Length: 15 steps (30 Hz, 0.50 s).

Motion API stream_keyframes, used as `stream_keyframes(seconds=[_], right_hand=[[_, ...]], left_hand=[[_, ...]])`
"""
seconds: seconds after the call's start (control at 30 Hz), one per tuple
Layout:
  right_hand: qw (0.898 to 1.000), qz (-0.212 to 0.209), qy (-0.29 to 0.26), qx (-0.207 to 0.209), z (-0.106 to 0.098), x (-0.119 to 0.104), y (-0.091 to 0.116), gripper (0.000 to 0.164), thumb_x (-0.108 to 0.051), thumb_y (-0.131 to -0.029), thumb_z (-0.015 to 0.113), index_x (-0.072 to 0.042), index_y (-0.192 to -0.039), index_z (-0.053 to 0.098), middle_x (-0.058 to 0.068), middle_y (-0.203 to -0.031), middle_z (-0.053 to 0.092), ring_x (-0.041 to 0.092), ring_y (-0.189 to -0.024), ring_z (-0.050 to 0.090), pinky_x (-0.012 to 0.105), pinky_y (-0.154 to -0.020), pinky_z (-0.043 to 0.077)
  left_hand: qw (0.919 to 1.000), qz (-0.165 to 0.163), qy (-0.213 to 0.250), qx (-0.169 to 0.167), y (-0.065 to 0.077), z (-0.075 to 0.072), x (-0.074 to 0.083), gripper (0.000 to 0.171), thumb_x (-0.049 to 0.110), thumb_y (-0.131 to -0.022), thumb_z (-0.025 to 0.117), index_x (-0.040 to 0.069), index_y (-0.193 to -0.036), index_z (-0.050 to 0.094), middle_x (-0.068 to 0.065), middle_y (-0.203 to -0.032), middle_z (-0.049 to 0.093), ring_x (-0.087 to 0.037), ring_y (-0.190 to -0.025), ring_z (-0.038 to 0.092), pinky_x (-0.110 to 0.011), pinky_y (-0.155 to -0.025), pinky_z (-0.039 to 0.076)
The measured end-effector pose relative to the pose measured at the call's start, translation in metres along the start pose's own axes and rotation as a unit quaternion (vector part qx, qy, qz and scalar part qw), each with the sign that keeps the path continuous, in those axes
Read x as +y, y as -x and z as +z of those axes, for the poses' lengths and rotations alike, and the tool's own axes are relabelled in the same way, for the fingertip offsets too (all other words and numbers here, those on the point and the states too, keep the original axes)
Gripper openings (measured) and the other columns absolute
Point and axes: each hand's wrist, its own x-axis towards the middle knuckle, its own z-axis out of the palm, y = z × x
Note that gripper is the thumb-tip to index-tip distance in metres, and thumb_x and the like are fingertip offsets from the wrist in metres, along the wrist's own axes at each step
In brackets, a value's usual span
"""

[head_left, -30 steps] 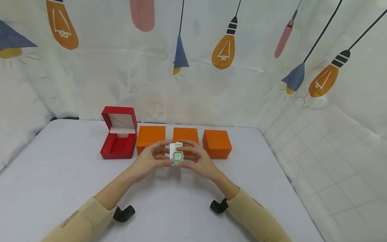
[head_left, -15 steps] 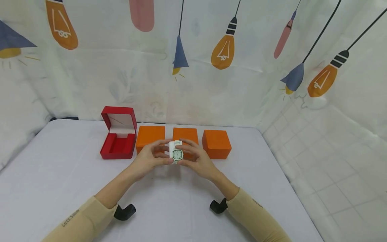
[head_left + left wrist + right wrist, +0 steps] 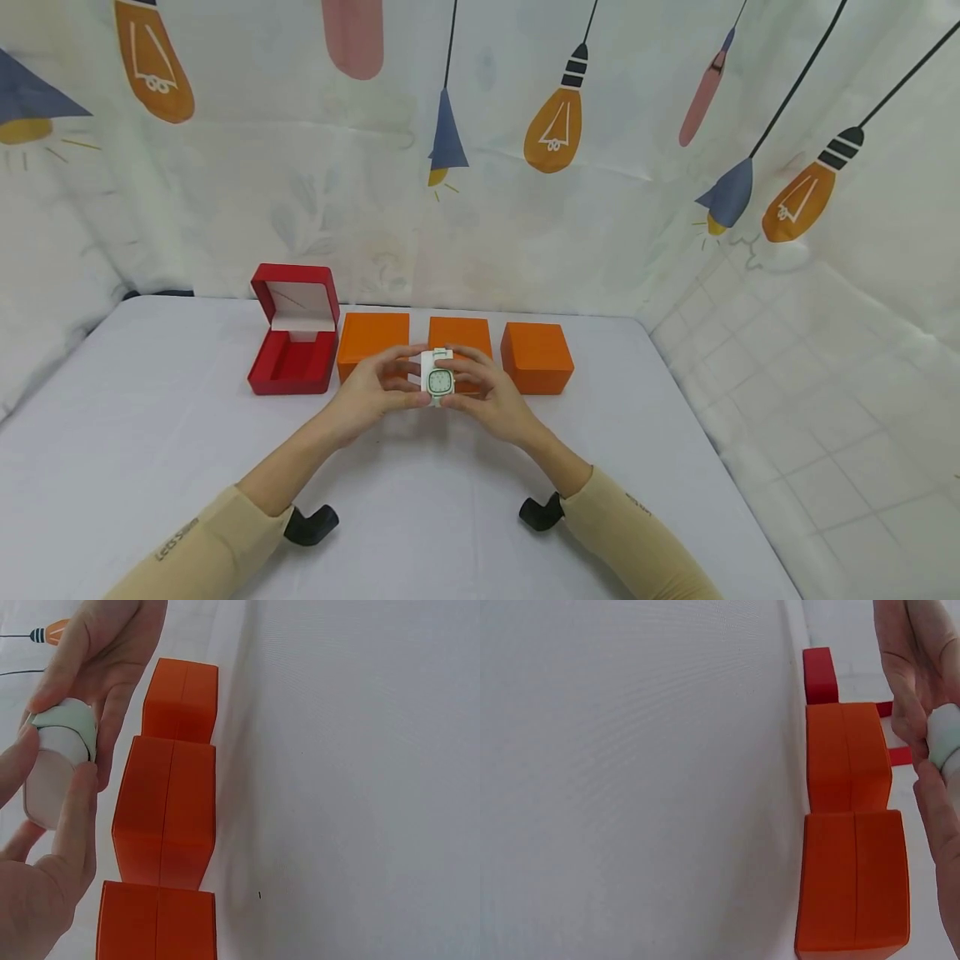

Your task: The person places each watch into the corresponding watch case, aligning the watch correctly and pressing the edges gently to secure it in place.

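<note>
A wristwatch with a square face and pale green strap is wrapped around a white watch cushion, held up over the table. My left hand pinches the cushion's left end between thumb and fingers. From the other side, my right hand grips the watch, thumb at its lower edge and fingers at the top. In the left wrist view the strap sits round the cushion between both hands. The right wrist view cuts the watch off at its edge.
Behind the hands stand three orange boxes, left, middle and right. An open red box with a white-lined lid is at the back left. White cloth covers the table. A printed curtain hangs behind.
Both hands have lifted the watch and cushion very slightly, then stayed still. The boxes have not moved.
</note>
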Motion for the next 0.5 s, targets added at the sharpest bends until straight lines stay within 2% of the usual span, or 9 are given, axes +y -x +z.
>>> stream_keyframes(seconds=[0.17, 0.5], right_hand=[[0.998, 0.025, -0.05, -0.006, -0.0014, 0.0029, -0.0008, 0.046, -0.007, -0.094, 0.076, -0.012, -0.138, 0.065, 0.003, -0.155, 0.041, 0.03, -0.117, 0.061, 0.038, -0.095, 0.056], [0.994, 0.075, -0.078, 0.0, -0.0034, 0.0004, -0.0007, 0.046, -0.011, -0.093, 0.078, -0.017, -0.137, 0.065, -0.001, -0.146, 0.053, 0.03, -0.114, 0.061, 0.04, -0.09, 0.058]], left_hand=[[1.0, -0.005, -0.007, 0.003, 0.0003, 0.0009, 0.0012, 0.075, 0.015, -0.089, 0.082, 0.009, -0.154, 0.044, -0.02, -0.133, 0.057, -0.034, -0.108, 0.064, -0.035, -0.086, 0.06], [0.9998, -0.008, -0.016, 0.003, -0.0005, 0.0037, 0.0032, 0.076, 0.016, -0.088, 0.083, 0.011, -0.153, 0.045, -0.019, -0.13, 0.058, -0.033, -0.104, 0.066, -0.037, -0.085, 0.06]])
